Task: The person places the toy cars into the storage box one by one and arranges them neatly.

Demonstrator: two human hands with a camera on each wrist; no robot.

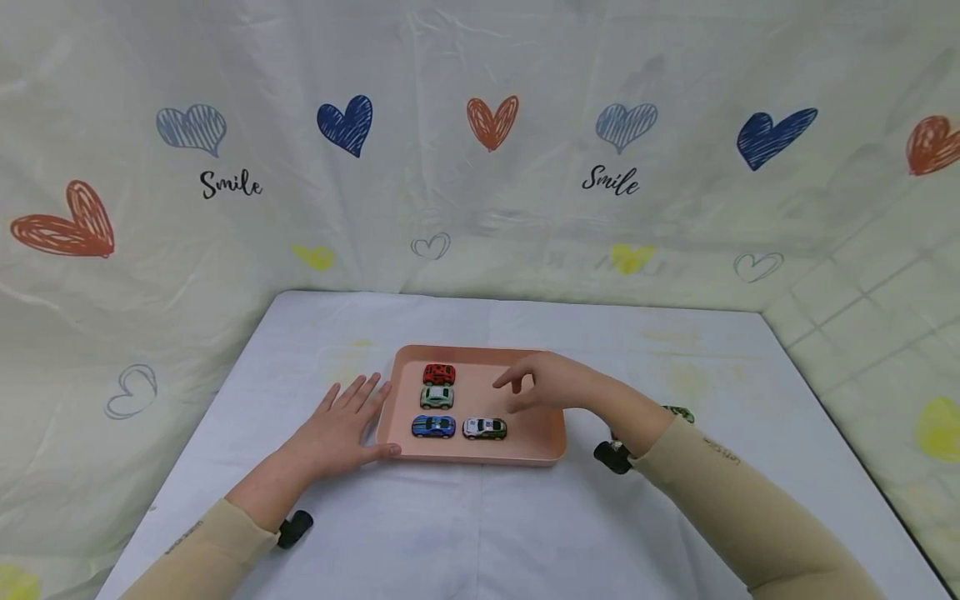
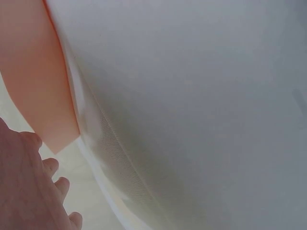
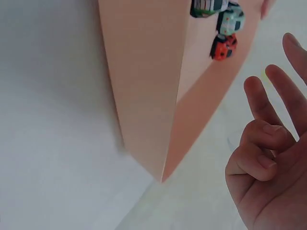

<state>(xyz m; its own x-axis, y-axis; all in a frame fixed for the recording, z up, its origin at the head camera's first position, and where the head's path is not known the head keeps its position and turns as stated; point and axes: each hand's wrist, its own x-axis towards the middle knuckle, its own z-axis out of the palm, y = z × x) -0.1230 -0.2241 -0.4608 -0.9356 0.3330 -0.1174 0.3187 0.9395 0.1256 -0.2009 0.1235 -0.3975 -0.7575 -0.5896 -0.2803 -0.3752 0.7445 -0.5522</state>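
Note:
A pink tray (image 1: pixel 525 450) lies on the table with toy cars in it. The red car (image 1: pixel 438 374), the pale green car (image 1: pixel 437 397) and the blue car (image 1: pixel 433 427) form a column on its left side. To the right of the blue one stands a white-and-green car (image 1: pixel 484 428). My left hand (image 1: pixel 341 429) rests at the tray's left edge, fingers spread, thumb at the near corner. Above the tray's right part hovers my right hand (image 1: pixel 551 383), holding nothing. In the right wrist view, two of its fingers are bent and the others stretch out.
Right of the tray, a green patterned thing (image 1: pixel 680 412) shows partly from behind my right forearm. A white cloth (image 1: pixel 450 533) covers the table. Behind it hangs a pale curtain (image 1: pixel 555 192) printed with hearts.

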